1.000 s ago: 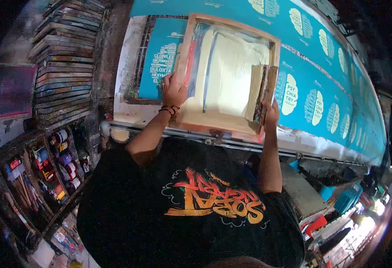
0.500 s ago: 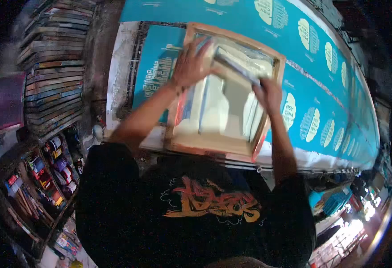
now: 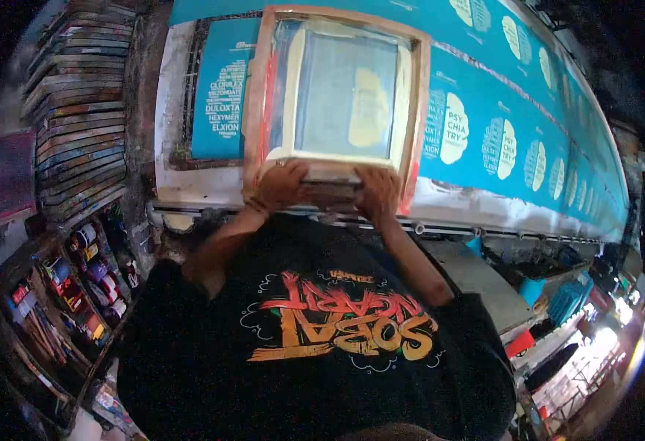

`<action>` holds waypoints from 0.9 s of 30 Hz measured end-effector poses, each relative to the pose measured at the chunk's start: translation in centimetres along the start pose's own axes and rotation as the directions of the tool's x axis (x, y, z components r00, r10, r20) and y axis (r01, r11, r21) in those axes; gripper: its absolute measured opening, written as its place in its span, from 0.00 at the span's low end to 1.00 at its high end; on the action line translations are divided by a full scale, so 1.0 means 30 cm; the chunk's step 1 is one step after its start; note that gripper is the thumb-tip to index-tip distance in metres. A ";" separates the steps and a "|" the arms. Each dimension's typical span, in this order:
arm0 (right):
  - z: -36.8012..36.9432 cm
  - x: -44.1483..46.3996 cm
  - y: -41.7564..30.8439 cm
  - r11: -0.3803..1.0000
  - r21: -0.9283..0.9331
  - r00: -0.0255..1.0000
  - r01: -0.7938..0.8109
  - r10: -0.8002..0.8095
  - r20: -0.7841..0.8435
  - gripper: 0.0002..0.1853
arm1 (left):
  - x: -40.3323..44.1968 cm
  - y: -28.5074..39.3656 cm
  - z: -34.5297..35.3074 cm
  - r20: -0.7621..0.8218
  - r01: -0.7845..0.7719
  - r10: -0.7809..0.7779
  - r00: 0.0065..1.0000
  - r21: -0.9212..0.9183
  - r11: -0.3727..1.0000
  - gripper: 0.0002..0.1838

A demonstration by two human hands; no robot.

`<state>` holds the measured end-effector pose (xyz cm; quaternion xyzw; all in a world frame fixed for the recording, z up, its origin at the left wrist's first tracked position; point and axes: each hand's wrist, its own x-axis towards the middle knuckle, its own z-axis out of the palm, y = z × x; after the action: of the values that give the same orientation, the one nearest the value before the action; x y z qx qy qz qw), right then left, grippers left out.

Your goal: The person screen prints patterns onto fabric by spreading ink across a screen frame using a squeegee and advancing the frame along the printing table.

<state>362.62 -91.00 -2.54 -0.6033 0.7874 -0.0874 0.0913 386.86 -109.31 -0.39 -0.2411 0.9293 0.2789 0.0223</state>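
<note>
A wooden-framed printing screen [image 3: 419,95] lies over the teal sheets, with cream ink bordering its see-through mesh [image 3: 333,88]. A pale cloud shape shows in the mesh. At the screen's near end, a brown wooden squeegee [image 3: 331,194] spans between my hands. My left hand [image 3: 284,184] is closed on its left end, and my right hand [image 3: 378,194] grips the right end with fingers over the top. The squeegee's blade edge is hidden. Left of the screen lies a teal printed sheet [image 3: 225,110] with white lettering.
More teal printed sheets [image 3: 477,125] run along the long table to the right. Stacked frames [image 3: 84,110] stand at the left, above a shelf of bottles and tools [image 3: 91,264]. A metal rail [image 3: 455,234] follows the table's near edge.
Both hands have come from the screen's far part to its near end, bringing the squeegee toward me. The squeegee, tilted before, now lies across. The view has shifted.
</note>
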 end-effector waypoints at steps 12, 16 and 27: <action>-0.106 -0.114 0.012 0.957 0.251 0.981 0.143 -0.103 -0.166 0.17 | 0.038 -0.405 0.085 -0.627 0.570 -0.420 0.656 0.047 0.820 0.32; -0.076 0.037 0.049 0.986 0.146 0.995 0.077 -0.066 -0.076 0.24 | 0.036 -0.352 0.008 -0.574 0.354 -0.464 0.675 -0.300 0.886 0.32; -0.304 0.847 0.287 0.959 0.230 0.979 -0.167 0.189 -0.077 0.17 | 0.100 -0.265 -0.021 -0.530 0.339 -0.598 0.601 -0.508 0.792 0.35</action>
<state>345.81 -113.07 3.17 -0.5109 0.8273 -0.1960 0.1268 387.93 -116.75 -4.44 -0.5634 0.7075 0.3202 -0.2820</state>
